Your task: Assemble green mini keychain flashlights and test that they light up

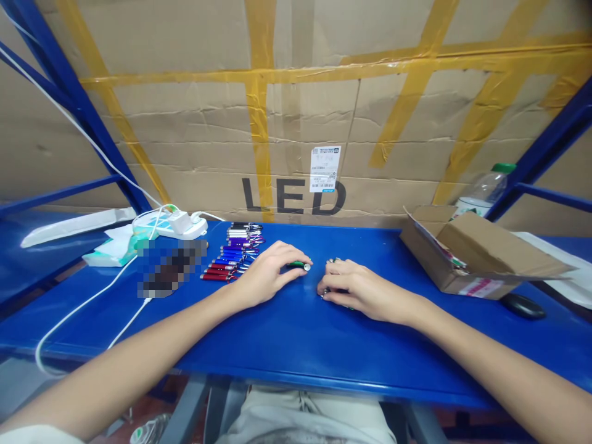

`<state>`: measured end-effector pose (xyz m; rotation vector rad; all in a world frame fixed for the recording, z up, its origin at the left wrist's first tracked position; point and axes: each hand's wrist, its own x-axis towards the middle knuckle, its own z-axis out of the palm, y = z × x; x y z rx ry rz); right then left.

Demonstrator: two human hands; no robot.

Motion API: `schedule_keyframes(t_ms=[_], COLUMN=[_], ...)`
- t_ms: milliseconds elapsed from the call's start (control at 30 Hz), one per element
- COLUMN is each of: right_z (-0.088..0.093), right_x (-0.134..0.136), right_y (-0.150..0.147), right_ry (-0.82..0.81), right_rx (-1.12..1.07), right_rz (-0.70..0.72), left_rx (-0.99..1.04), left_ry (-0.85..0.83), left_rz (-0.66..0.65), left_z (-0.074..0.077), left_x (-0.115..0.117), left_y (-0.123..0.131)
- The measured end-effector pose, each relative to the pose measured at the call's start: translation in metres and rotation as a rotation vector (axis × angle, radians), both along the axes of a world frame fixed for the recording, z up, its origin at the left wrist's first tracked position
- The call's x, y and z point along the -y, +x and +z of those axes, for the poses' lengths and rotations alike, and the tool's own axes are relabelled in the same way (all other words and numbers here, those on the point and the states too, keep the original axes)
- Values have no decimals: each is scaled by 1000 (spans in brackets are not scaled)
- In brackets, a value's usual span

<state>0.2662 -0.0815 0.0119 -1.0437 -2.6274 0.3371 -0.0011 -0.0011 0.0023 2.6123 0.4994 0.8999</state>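
My left hand (271, 274) is closed with thumb and fingers around a small green penlight-like tube (296, 264); its silvery round end points right. A short gap to the right, my right hand (354, 285) is curled down at the blue tabletop. Small shiny metallic bits (325, 291) show at its fingertips, and a trace of green shows under the palm; most of what it holds is hidden. Left of my left hand lies a column of similar small tubes (226, 261), sorted by colour: black, silver, purple, blue and red, with thin metallic ends or straps.
An open cardboard box (481, 253) stands at the right, with a black computer mouse (522, 306) and a green-capped bottle (485, 188) near it. At the left are a white power strip (185, 227), cables, a tissue pack (111, 246) and a pixelated object. A large taped carton (296, 123) forms the back.
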Motion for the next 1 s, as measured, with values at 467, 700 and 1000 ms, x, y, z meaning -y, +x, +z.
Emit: schedule_keyframes(t_ms=[467,700,1000], right_z=[4,4,6], right_x=[6,4,8], right_y=[-5,-1,-3], right_ry=[-30,-34,-14], right_rx=[34,39,-6], right_rz=[7,2,-7], left_rx=[7,-7,0], left_ry=[42,46,28], left_rz=[22,21,36], left_z=[-2,-3,-1], left_x=[-1,-1,0], left_y=[0,0,0])
